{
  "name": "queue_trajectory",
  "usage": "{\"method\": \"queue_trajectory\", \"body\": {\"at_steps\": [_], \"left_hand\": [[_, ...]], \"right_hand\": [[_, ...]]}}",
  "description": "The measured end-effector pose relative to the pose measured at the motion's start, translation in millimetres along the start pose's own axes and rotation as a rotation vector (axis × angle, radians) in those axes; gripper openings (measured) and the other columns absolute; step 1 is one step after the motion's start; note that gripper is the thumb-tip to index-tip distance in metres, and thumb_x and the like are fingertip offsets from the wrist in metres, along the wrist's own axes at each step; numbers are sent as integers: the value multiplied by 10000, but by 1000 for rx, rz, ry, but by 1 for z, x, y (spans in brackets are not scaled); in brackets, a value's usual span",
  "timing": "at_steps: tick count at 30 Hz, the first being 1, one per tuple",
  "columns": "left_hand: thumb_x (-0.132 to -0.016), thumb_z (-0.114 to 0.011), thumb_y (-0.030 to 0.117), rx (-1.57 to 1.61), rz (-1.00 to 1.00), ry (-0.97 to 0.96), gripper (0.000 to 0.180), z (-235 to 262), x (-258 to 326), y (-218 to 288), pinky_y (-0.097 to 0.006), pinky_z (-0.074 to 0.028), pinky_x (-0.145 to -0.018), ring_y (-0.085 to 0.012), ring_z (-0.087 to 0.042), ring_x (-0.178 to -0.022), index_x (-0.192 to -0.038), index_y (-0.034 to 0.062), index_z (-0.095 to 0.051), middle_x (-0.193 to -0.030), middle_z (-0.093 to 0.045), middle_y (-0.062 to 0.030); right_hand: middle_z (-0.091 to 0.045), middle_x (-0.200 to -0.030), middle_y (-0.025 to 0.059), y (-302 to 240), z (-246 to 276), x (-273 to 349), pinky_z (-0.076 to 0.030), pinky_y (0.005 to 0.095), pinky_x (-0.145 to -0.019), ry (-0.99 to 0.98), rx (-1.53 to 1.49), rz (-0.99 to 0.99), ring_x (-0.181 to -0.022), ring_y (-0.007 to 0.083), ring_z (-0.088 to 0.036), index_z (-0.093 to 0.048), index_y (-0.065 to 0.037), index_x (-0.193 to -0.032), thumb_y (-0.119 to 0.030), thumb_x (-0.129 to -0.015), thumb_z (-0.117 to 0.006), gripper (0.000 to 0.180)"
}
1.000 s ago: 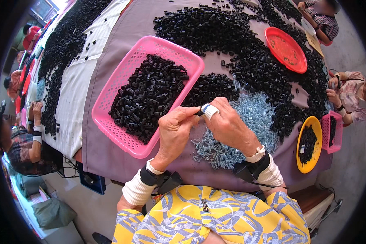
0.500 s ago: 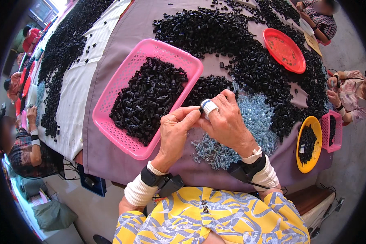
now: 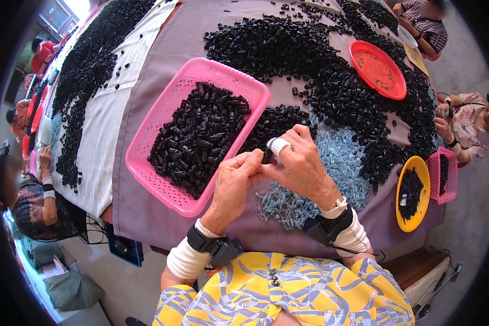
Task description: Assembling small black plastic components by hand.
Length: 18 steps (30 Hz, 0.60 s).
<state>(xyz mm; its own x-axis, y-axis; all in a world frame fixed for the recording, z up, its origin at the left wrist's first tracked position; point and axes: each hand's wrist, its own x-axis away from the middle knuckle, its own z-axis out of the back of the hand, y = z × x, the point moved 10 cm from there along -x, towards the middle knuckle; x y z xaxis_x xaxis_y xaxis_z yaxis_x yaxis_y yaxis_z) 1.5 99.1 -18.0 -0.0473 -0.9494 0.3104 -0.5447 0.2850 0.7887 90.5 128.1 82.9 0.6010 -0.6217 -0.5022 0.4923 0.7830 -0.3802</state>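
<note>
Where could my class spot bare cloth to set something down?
Most room: purple cloth past the pink basket, bordered by the white cloth on the left and the black pile on the right. A smaller patch lies between the blue pieces and the yellow plate. It's crowded beside the right hand and around the red plate.

The cloth-draped desk (image 3: 160, 60) over there carries a pink basket (image 3: 158, 117) left of the fingers (image 3: 252, 159), pale-blue bits (image 3: 340, 157) right, black pieces (image 3: 271, 46) beyond.
</note>
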Motion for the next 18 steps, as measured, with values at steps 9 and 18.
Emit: {"method": "queue_trajectory", "body": {"at_steps": [9, 18], "left_hand": [[-996, -462, 314, 80, 83, -46, 362, -7, 3, -8, -324, -547, -810, -144, -647, -828, -906, 5, -627, -875, -663, -88], [-964, -534, 225, 111, 80, -37, 251, -9, 4, -6, -306, -550, -782, -133, -644, -810, -964, 1, -645, -888, -661, -66]], "right_hand": [[-533, -663, 85, 1, 3, 0, -405, 396, -787, 12, -119, 34, -667, 259, -527, -577, -43, -720, -194, -689, -735, 221], [-541, -662, 76, -3, 2, 0, -412, 390, -785, -21, -119, 67, -676, 258, -544, -585, -33, -750, -194, -685, -739, 231]]}}
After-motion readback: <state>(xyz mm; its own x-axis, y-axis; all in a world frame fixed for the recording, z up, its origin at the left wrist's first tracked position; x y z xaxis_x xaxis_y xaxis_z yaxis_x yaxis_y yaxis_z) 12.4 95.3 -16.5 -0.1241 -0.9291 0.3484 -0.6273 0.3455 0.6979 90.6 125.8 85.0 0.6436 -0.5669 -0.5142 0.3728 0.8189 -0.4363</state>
